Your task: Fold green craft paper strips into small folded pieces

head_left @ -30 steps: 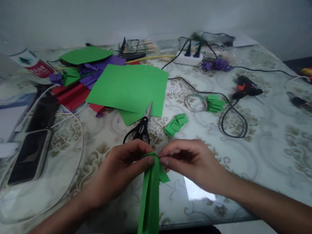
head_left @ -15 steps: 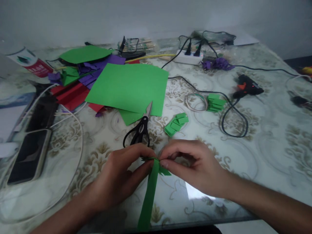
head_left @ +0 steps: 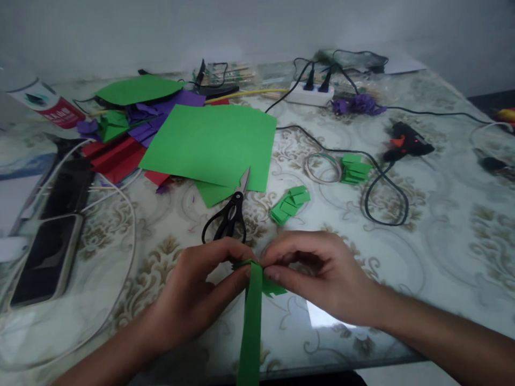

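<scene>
A long green paper strip (head_left: 250, 327) runs from the table's near edge up to my fingertips. My left hand (head_left: 197, 289) pinches its folded top end from the left, and my right hand (head_left: 317, 271) pinches the same end from the right. Small folded flaps of the strip stick out beside my right fingers. Black scissors (head_left: 230, 214) lie shut just beyond my hands. A little pile of folded green pieces (head_left: 289, 203) sits to their right.
A large green sheet (head_left: 213, 142) lies mid-table over red, purple and green scraps (head_left: 120, 134). A second green pile (head_left: 354, 169), a tape ring (head_left: 322, 167), a black glue gun (head_left: 406, 142) with its cable and a power strip (head_left: 309, 95) lie right. Two phones (head_left: 48, 257) rest left.
The strip turned from a doubled, broad band to a single narrow one lying flatter. Both hands kept pinching its top and sank slightly toward the table.
</scene>
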A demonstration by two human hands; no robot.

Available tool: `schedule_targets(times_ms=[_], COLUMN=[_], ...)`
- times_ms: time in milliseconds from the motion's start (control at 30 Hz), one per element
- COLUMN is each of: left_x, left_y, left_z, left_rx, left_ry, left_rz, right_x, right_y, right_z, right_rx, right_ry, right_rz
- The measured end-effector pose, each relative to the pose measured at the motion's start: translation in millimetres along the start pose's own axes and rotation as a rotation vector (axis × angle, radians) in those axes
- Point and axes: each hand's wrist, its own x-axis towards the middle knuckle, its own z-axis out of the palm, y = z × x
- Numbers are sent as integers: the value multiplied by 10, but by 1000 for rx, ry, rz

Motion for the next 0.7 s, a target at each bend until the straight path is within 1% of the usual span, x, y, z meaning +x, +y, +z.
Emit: schedule_targets(times_ms=[100, 200, 267, 467, 700], left_x=[-11, -22, -24, 10, 27], left_y=[-20, -32, -26, 28, -21], left_z=[-4, 0, 4, -6, 6], left_rx=[85, 135, 134, 116, 70], left_ry=[-10, 13, 35, 18, -130], left_rz=[49, 110, 119, 9, -85], right_x=[1, -2, -7, -5, -8], right_y=[8, 10, 14, -12, -70], right_z=[6, 11, 8, -8, -5], right_rx=[11, -1, -8, -55, -25], right_ry=[2, -5, -6, -17, -83], right_rz=[-2, -20, -28, 0, 3])
